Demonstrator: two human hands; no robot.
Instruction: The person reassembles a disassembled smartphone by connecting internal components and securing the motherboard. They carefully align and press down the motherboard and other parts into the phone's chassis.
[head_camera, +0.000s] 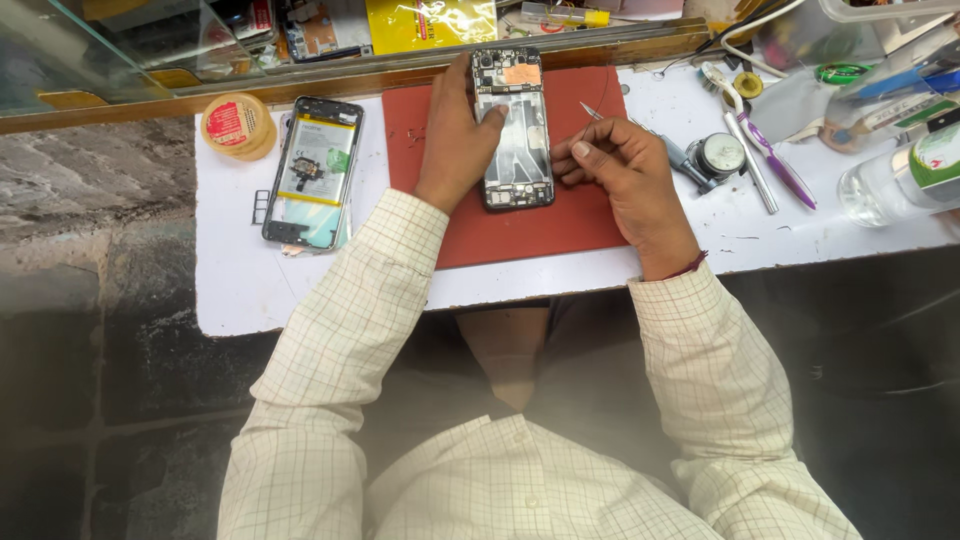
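Observation:
An opened phone frame (514, 130) with exposed boards lies on a red mat (520, 225). My left hand (455, 135) rests along its left edge, thumb pressing on the frame's upper middle. On the phone's right side, my right hand (625, 175) has its fingers curled against that edge. Thin metal tweezers (592, 112) stick out past my right fingers; whether the hand grips them I cannot tell.
A second opened phone (314, 170) with its battery showing lies left on the white table (240, 290), by a round tape roll (237, 124). Right of the mat lie a screwdriver (672, 155), a purple toothbrush (770, 155) and a clear bottle (900, 175). A wooden ledge (300, 90) runs behind.

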